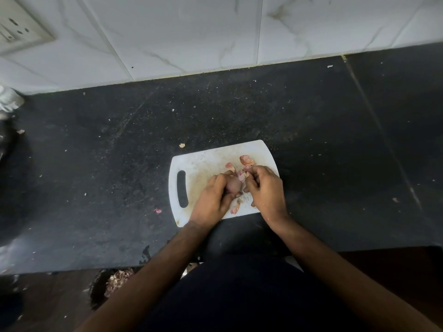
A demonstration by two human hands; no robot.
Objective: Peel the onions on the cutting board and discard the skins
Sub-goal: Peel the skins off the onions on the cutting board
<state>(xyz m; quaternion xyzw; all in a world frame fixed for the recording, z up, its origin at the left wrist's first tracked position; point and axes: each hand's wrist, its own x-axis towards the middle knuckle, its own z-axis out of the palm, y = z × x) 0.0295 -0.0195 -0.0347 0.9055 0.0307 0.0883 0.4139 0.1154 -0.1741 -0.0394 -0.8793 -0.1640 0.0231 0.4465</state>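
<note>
At the far left edge, around 9 o'clock, a pale crumpled object (9, 101) is cut off by the frame and too blurred to name. Below the worktop's (96, 152) near edge, at 7 o'clock, a dark bin (100, 291) holding onion skins (118, 280) is half hidden by the left forearm. The black worktop lies bare to the left of the white cutting board (199, 164), apart from scattered flecks and one pink skin scrap (157, 210) near the board's left side.

The board sits just right of centre, its handle slot (182, 189) at the left end; its near right corner is hidden under the hands. The left hand (213, 200) curls round a small onion (233, 184), which shows only between the fingers, held just above the board. The right hand (263, 188) has its fingers bent in and pinches a loose skin piece (242, 175) at the onion's top; the grip itself is partly hidden. More peeled skins (247, 160) lie at the board's 1 o'clock corner, and one (235, 208) near its front edge.

To the right, dark worktop stretches open to the frame's edge, crossed by a slab seam (383, 135).
</note>
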